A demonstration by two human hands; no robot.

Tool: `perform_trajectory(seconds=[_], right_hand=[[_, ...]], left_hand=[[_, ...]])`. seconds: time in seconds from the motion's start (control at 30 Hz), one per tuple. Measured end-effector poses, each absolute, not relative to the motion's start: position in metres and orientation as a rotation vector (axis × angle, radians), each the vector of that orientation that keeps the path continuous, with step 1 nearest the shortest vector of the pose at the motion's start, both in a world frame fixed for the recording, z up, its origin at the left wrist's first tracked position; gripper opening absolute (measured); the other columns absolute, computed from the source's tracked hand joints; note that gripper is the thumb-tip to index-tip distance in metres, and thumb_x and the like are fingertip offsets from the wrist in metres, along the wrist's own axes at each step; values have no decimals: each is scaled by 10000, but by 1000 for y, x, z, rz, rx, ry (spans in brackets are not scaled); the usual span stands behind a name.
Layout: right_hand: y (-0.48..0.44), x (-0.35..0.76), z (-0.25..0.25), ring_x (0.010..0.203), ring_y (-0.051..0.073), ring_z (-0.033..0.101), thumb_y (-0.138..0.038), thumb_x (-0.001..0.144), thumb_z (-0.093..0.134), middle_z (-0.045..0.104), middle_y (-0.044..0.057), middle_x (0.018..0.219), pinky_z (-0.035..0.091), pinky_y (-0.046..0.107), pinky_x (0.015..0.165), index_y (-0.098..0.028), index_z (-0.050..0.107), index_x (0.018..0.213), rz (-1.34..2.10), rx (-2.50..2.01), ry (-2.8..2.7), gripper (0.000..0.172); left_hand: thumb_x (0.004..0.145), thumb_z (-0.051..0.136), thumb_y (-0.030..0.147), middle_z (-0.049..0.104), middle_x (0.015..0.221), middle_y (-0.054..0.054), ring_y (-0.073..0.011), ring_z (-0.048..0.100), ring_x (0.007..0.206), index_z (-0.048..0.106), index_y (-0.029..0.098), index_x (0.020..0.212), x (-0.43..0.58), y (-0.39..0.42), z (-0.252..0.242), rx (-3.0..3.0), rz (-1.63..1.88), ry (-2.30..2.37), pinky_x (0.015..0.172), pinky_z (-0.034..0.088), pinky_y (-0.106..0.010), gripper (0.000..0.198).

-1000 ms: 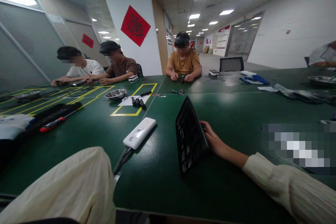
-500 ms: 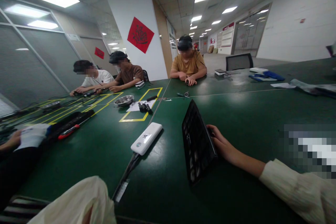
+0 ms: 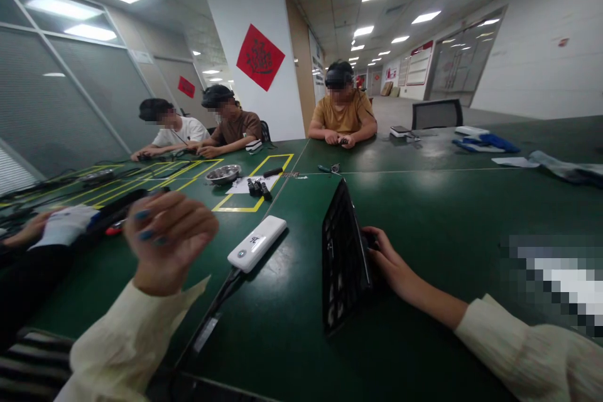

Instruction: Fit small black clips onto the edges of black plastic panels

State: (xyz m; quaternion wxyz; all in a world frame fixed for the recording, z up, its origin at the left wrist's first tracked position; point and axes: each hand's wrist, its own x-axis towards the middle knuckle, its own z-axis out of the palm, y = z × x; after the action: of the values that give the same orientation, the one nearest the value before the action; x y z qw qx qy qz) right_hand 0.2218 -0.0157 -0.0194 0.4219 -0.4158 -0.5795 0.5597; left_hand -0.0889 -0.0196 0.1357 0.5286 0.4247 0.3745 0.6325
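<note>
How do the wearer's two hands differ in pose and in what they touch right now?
The right hand sits low by the table, gripping the back edge of the black grid tray and propping it upright; the left hand is raised in the air, fingers loosely curled, holding nothing visible. The right shows mostly its back, the left its painted nails. Both wear cream sleeves.
</note>
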Motion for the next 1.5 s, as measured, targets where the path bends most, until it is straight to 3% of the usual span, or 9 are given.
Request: perform_trajectory(seconds=[0.07, 0.13, 0.2, 0.3, 0.43, 0.57, 0.9, 1.1, 1.5], right_hand=[[-16, 222, -20, 622, 113, 517, -444, 864, 410, 484, 13, 957, 424, 266, 531, -258, 253, 1207, 1408, -1032, -1451, 421], [-16, 222, -21, 656, 123, 524, -445, 862, 418, 484, 22, 978, 431, 272, 547, -257, 254, 1206, 1411, -1023, -1441, 426], [-16, 223, -21, 710, 137, 531, -443, 860, 425, 484, 31, 1003, 440, 280, 578, -257, 258, 1205, 1409, -1018, -1432, 426], [-14, 223, -22, 778, 152, 532, -431, 865, 422, 483, 34, 1024, 447, 294, 635, -261, 267, 1201, 1404, -1015, -1429, 407], [-11, 223, -19, 783, 159, 529, -425, 870, 410, 489, 36, 1016, 443, 311, 663, -259, 250, 1209, 1426, -1008, -1445, 410], [-9, 222, -16, 841, 176, 522, -452, 854, 424, 479, 39, 1012, 439, 325, 720, -240, 267, 1189, 1415, -1014, -1437, 427], [-6, 222, -25, 817, 173, 540, -459, 864, 424, 504, 39, 1018, 437, 317, 717, -255, 269, 1173, 1383, -1023, -1300, 401], [-11, 220, -19, 843, 182, 537, -478, 878, 404, 502, 47, 1011, 436, 331, 741, -244, 267, 1193, 1299, -1066, -1462, 415], [-15, 220, -20, 841, 183, 525, -478, 884, 395, 491, 53, 1002, 446, 340, 727, -242, 266, 1188, 1245, -1075, -1505, 405]], left_hand=[[926, 315, 283, 344, 455, 73, -44, 327, 380, 429, 187, 613, -65, -7, 116, 1115, 1427, 838, 391, 320, -144, 346], [913, 258, 195, 329, 461, 78, -43, 328, 392, 441, 173, 702, -35, 7, 89, 1261, 1207, 940, 404, 281, -141, 281], [919, 238, 246, 356, 458, 76, -74, 336, 389, 417, 191, 745, -10, 18, 59, 1505, 1102, 1049, 393, 291, -174, 256], [926, 196, 300, 519, 690, -20, -131, 499, 578, 439, 189, 803, 8, 22, 24, 2199, 895, 1242, 569, 449, -274, 294], [915, 249, 323, 565, 1053, -152, -225, 571, 869, 472, 160, 987, 5, 16, 4, 2523, 769, 1283, 783, 462, -387, 286], [945, 146, 336, 631, 885, -76, -208, 598, 828, 465, 183, 1067, 5, 12, 1, 2474, 715, 1345, 753, 481, -343, 374], [939, 212, 377, 637, 865, -82, -204, 603, 775, 523, 176, 948, 20, 25, 1, 2430, 652, 1265, 718, 472, -328, 371], [941, 201, 400, 621, 717, -29, -179, 597, 643, 506, 201, 846, 11, 24, 0, 2396, 563, 1205, 600, 419, -271, 376], [933, 241, 401, 646, 767, -41, -193, 595, 712, 574, 185, 828, 4, 24, 0, 2265, 554, 1061, 683, 435, -287, 410]])
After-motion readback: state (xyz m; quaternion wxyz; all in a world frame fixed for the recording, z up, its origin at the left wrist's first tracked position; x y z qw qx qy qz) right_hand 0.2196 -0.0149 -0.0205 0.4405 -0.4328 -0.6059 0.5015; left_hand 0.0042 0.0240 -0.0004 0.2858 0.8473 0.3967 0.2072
